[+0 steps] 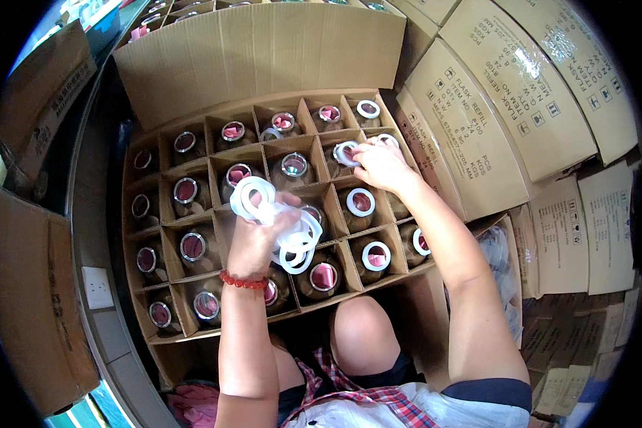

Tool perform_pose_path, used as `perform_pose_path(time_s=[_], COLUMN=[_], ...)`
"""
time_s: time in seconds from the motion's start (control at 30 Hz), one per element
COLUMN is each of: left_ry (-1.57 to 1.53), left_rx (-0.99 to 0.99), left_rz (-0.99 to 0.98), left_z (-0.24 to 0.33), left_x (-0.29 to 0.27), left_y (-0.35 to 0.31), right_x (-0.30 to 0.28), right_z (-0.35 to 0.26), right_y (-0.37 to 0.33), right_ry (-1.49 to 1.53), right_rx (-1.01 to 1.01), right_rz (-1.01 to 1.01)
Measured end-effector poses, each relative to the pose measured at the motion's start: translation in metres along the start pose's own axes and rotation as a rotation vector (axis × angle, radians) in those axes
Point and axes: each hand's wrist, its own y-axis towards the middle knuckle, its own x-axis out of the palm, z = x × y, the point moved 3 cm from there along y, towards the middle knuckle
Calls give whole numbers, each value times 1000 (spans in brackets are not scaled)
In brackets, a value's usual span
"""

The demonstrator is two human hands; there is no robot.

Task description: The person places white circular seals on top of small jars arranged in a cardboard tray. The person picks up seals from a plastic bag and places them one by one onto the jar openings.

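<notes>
Stacked cartons (521, 85) rise right of right hand (386, 165). Divided carton (292, 98) spreads beneath both hands, glass flasks (186, 191) upright, mouths up. Left hand (252, 244) closed round bunch of white rings (290, 232). Right hand, farther from body, has fingertips at flask-mouth ring (339, 154) just left; whether pinched, cannot tell. Bare-rimmed flask (294, 165) lies left of right hand, beyond left hand.

Head-worn fisheye view, steeply downward from close above hands (385, 168) and carton (250, 103).
</notes>
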Motion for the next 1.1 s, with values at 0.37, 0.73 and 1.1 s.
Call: perform_pose_path(time_s=[0.37,0.73,1.1], left_ry=[-18,-59,-24], left_rx=[-7,-13,-15], left_rz=[27,40,20], left_z=[-1,-2,-6], left_x=[7,6,4], left_y=[2,2,3], right_x=[14,16,9], right_z=[12,7,3], right_y=[11,0,15], right_ry=[94,166,-47], right_rx=[-105,-167,-187], right_rz=[248,162,125])
